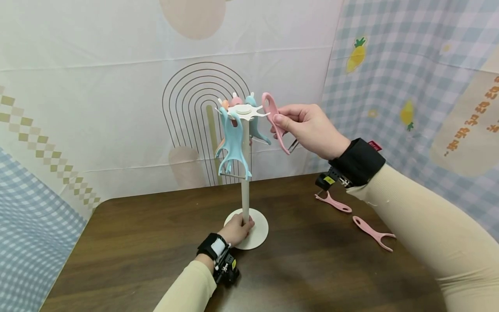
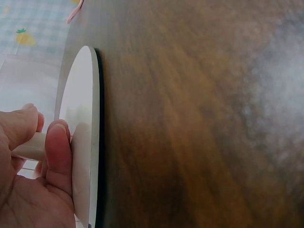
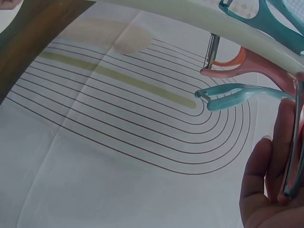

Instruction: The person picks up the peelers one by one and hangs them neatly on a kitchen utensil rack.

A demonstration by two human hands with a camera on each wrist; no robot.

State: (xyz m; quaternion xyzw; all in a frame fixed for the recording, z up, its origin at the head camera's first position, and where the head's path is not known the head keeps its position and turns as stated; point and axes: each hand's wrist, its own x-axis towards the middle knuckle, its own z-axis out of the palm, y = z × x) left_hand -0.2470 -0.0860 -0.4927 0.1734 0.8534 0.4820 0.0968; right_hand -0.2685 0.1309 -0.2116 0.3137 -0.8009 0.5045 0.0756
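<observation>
Right hand (image 1: 308, 125): thumb and fingers pinch the pink peeler (image 1: 280, 135), looped end beside the rack's hook tips.
Pink peeler: probably light, stiff, smooth; hold mid-handle, clear of the blade (image 1: 294, 145).
Left hand (image 1: 235, 229): curled round the pole (image 1: 245, 195), just above the base (image 1: 259, 229).
Rack (image 1: 243, 111): blue peeler (image 1: 234, 141) hangs near left; tight spacing.
Open room: right of the pole, above the table (image 1: 304, 268).

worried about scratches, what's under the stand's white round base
The brown table lies under the white base; a dark band shows along its lower edge. The rest of the underside is covered.
</observation>
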